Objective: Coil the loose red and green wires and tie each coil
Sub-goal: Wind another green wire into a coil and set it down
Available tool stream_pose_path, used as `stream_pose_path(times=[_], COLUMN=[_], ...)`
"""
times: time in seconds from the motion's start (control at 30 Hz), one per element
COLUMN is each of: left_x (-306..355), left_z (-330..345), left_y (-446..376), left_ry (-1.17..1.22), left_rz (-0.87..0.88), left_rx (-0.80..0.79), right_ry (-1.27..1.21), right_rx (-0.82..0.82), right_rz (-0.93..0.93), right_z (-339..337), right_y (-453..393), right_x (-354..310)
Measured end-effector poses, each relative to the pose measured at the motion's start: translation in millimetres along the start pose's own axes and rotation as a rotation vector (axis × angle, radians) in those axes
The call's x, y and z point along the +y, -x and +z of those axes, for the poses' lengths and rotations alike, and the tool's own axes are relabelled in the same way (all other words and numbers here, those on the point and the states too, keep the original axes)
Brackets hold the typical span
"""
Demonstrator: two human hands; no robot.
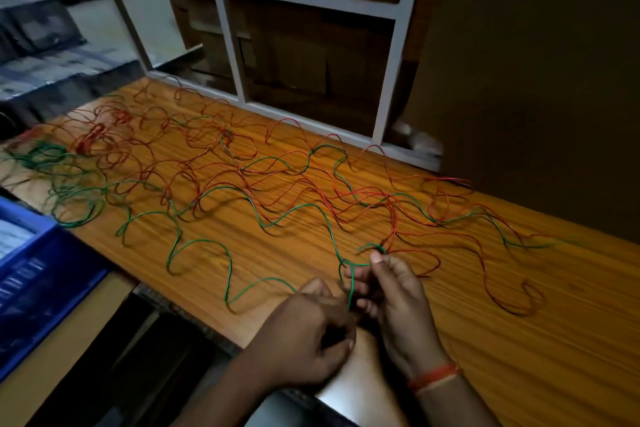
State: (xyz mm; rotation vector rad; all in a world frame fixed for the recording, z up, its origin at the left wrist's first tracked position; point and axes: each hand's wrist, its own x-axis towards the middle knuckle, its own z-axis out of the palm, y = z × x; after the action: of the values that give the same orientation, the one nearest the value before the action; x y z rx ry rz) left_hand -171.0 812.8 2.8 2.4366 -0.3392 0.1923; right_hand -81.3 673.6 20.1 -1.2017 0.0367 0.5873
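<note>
I see both hands at the table's (519,340) near edge, bare wood to their right. Right hand (394,291) pinches a green wire (221,246) in curled fingers; left hand (308,333) curls around it too. Red wires (145,149) sprawl leftward, loose.

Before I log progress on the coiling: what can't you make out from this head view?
- Left hand grip: its own knuckles hide the fingertips.
- Green wire loop count between the hands: right hand fingers cover it.
- Far-left red bunches: blurred, ties unreadable.
- Blue crate: cut off by the left edge.
</note>
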Motion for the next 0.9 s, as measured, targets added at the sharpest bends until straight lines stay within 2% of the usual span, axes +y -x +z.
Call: stream_pose_path(times=[0.17, 0.27, 0.47, 0.63, 0.7, 0.8, 0.9], left_x=[15, 30, 66, 89, 95, 101, 94], left_z=[22, 32, 59, 87, 93, 101, 111], left_y=[16, 24, 31, 23, 16, 1, -5], left_ry=[0.066, 0.09, 0.097, 0.211, 0.26, 0.143, 0.138], left_rz=[0.018, -0.012, -0.078, -0.208, -0.256, -0.254, -0.327], left_rx=[-0.013, 0.034, 0.173, 0.293, 0.313, 0.321, 0.306], right_ry=[-0.037, -0.042, -0.002, 0.04, 0.05, 0.034, 0.015], right_rx=[-0.087, -0.138, -0.136, -0.217, -0.246, -0.254, -0.237], right_rz=[0.066, 0.1, 0.24, 0.363, 0.366, 0.344, 0.345], right_z=[-17, -37, -89, -130, -144, -164, -178], right_y=[23, 39, 60, 81, 89, 96, 92], right_x=[1, -12, -26, -36, -40, -53, -64])
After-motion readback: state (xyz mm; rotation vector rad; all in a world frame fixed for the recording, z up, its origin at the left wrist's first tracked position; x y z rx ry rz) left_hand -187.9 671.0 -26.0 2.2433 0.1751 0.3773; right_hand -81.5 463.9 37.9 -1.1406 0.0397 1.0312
